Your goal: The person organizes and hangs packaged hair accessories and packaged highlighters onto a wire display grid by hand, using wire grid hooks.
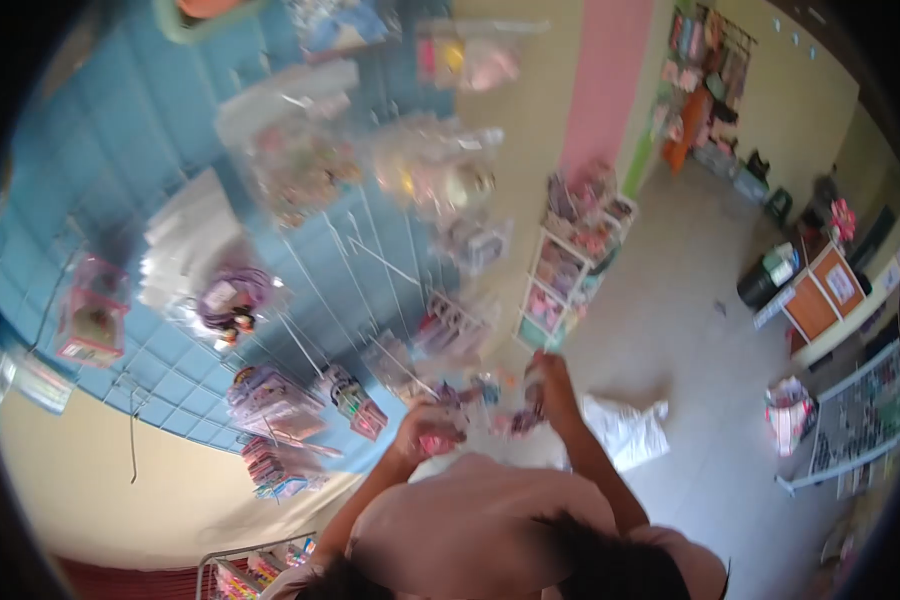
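My left hand point(425, 430) is closed around a small pink item point(436, 441) in what looks like clear plastic; blur hides its kind. Farther right, my right hand point(544, 388) is raised with bent fingers, next to a blurred clear packet point(518, 422) with small reddish pieces. Whether its fingers grip that packet is hard to make out. Small packaged goods point(460, 393) hang on hooks just beyond my left hand. A white plastic bag point(625, 430) lies on the floor to the right of my right forearm.
A blue wire grid point(340, 260) with protruding hooks fills the left, hung with bagged accessories point(305, 160) and hair ties point(235, 295). Beyond my hands stands a white shelf rack point(570, 262). Farther right are a wooden counter point(820, 295), a black bin point(767, 280) and a tilted display rack point(860, 420).
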The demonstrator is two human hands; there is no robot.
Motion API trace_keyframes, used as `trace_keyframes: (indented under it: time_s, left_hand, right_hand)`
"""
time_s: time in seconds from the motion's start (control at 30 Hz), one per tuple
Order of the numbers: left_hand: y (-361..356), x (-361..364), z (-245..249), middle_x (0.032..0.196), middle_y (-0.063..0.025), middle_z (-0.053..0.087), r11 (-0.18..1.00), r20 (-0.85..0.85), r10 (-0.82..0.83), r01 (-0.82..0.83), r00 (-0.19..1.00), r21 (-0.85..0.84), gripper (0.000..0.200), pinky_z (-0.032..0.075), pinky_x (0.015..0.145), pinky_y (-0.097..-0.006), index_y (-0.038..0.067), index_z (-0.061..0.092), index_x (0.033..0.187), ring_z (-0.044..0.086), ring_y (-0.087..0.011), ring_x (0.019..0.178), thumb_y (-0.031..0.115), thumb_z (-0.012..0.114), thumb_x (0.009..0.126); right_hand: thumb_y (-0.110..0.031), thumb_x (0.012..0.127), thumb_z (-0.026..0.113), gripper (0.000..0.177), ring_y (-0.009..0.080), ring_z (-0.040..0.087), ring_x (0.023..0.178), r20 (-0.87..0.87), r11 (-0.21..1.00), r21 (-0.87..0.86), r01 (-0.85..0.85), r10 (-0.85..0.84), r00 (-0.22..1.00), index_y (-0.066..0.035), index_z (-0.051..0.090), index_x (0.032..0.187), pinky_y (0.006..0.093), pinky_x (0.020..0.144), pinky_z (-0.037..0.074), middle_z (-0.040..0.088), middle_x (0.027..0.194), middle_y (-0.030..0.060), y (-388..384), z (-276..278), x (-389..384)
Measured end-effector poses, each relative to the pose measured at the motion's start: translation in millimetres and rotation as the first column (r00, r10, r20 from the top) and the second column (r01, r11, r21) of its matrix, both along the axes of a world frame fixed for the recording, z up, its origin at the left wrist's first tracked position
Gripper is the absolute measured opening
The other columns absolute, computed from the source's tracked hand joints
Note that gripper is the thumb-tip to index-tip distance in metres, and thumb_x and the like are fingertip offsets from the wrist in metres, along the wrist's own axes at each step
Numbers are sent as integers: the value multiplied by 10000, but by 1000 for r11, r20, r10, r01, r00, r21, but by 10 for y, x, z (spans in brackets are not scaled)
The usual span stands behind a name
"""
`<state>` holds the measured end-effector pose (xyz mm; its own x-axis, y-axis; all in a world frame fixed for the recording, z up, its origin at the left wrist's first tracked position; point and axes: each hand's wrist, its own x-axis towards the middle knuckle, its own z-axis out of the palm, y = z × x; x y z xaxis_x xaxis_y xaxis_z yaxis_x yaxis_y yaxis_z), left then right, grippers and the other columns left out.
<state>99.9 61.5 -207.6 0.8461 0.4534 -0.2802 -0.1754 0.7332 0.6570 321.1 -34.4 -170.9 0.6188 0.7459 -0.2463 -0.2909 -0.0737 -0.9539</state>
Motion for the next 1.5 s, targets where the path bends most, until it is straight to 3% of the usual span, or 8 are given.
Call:
trace_keyframes:
  time_s: [0.03, 0.13, 0.4, 0.5, 0.57, 0.77, 1.3, 1.5]
  left_hand:
    - [75, 1, -155, 808, -83, 579, 988, 16, -23, 20, 1000, 154, 545, 411, 619, -321, -59, 432, 1233, 539, -214, 772, 159, 586, 758]
    - [56, 87, -6, 845, -106, 600, 928, 312, -28, 141, 950, -346, 633, 410, 636, -339, -20, 344, 1326, 543, -227, 752, 267, 545, 798]
    - [-55, 150, 86, 695, -104, 589, 932, 28, -45, 52, 999, -359, 551, 419, 615, -307, -15, 399, 1311, 532, -205, 591, 217, 499, 822]
    - [-108, 158, 61, 650, -93, 576, 878, 41, -150, 114, 988, 465, 552, 429, 556, -262, -24, 392, 1319, 529, -195, 572, 167, 505, 813]
    - [-125, 296, 198, 642, -81, 565, 938, 15, -105, 104, 994, -330, 570, 431, 572, -265, -35, 351, 1344, 511, -183, 560, 161, 490, 827]
    - [-9, 589, 368, 706, -90, 575, 903, 432, -117, 277, 894, -329, 551, 425, 649, -329, -34, 369, 1330, 501, -196, 594, 226, 480, 857]
    - [-42, 639, 287, 1113, -112, 551, 939, 388, 131, 12, 912, -345, 475, 426, 621, -351, 22, 460, 1239, 511, -236, 726, 291, 532, 854]
    - [-82, 728, 456, 935, -93, 576, 947, 277, 199, -111, 940, -302, 466, 431, 621, -359, 1, 476, 1208, 512, -236, 746, 270, 547, 835]
  right_hand:
    - [-475, 909, 417, 350, 127, 441, 473, -369, 994, 105, -6, 44, 928, -131, 473, 934, 259, 421, 363, 510, 722, 33, -21, -196, 255]
    - [-313, 825, 409, 207, 145, 438, 476, -265, 936, 301, 183, -103, 959, -124, 483, 866, 288, 431, 358, 435, 650, 10, 13, 234, 358]
    - [-145, 882, 525, 107, 110, 532, 694, 210, 848, 521, -93, -22, 977, -42, 545, 902, 248, 686, 435, 564, 810, 18, 338, 1103, 410]
    - [-174, 913, 542, 154, 101, 553, 747, 387, 832, 526, -176, -50, 921, -26, 547, 954, 252, 745, 441, 605, 841, 37, 484, 1528, 591]
    - [-189, 916, 539, 169, 106, 557, 729, 476, 778, 603, -176, -174, 862, -27, 538, 966, 256, 721, 449, 603, 818, 38, 660, 1865, 755]
    - [-211, 929, 512, 184, 130, 558, 675, 463, 576, 779, -247, -264, 846, -31, 519, 965, 269, 629, 453, 587, 768, 48, 1384, 2928, 1246]
    - [-198, 897, 562, 192, 144, 553, 608, 456, 603, 738, -304, -112, 883, -7, 548, 908, 267, 589, 444, 594, 712, 67, 1780, 3250, 1289]
    - [-104, 853, 604, 113, 141, 614, 650, 339, 321, 937, -137, -745, 574, -24, 607, 932, 266, 567, 478, 651, 778, 65, 1610, 3224, 1317]
